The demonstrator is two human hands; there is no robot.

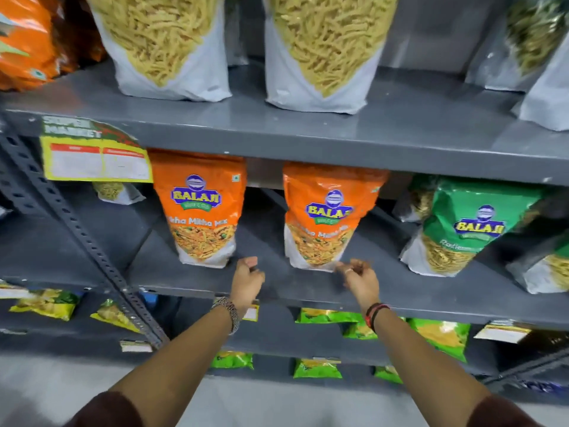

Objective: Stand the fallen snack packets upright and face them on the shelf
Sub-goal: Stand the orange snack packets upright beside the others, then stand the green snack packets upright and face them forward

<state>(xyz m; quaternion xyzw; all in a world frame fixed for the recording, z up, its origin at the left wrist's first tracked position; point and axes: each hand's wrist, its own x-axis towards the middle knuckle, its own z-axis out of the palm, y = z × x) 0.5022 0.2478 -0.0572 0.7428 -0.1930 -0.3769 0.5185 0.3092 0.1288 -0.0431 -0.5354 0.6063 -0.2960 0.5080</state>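
Snack packets: two orange ones (200, 208) (326, 217) upright and faced just beyond loosely curled, empty fingers (251, 262) (354, 266) on the shelf (271, 278); green one (462, 223) right of them leaning, probably next.

Open shelf (261, 272) floor at 12 o'clock from the hands, between the left orange packet (200, 208) and the right orange packet (326, 217). More bare floor at 9 o'clock, bounded by the slanted perforated post (77, 229). Blocked at 2 o'clock by the green packet (468, 223). Capped overhead by the upper shelf edge (308, 143) and hanging price tag (95, 155).
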